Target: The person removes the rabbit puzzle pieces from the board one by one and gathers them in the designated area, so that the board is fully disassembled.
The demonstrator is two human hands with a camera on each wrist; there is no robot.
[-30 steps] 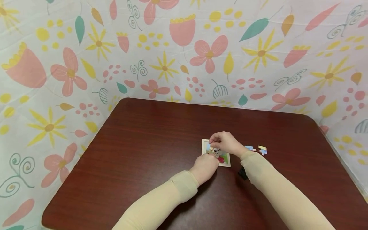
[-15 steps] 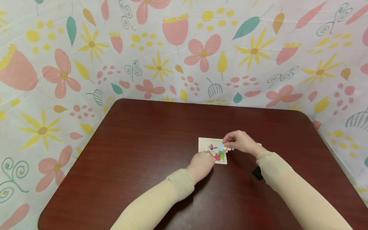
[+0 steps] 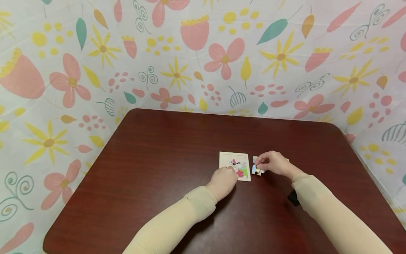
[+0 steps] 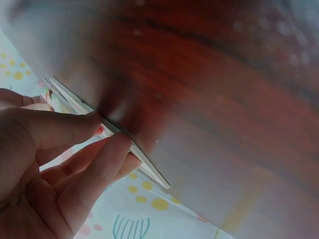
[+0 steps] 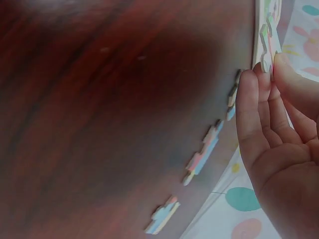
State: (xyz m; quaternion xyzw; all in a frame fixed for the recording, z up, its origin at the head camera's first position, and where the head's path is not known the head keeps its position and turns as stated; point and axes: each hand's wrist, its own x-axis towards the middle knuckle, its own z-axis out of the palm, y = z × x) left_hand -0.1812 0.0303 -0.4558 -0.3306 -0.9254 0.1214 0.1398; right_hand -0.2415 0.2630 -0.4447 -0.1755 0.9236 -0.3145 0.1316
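Note:
A small picture puzzle board point(image 3: 233, 153) with a pale frame lies on the table, a cartoon figure partly assembled in it. My left hand point(image 3: 222, 183) grips its near edge; in the left wrist view the thumb and fingers point(image 4: 115, 154) are at the rim of the board point(image 4: 154, 174). Just right of the board, my right hand point(image 3: 274, 164) pinches a jigsaw piece point(image 5: 269, 47) between thumb and fingers. By the right fingertips, light blue piece edges point(image 3: 254, 170) show in the head view. The right palm hides part of the pieces there.
Several loose jigsaw pieces lie on the table beside the right hand, among them a pink and blue one point(image 5: 203, 153) and a light blue one point(image 5: 162, 216). The brown table point(image 3: 158, 148) meets a flower-printed cloth point(image 3: 190, 70) behind and at the sides.
My right hand has moved from above the board to its right side, carrying the piece down near the loose ones. The left hand stays at the board's edge. The head view shifted slightly.

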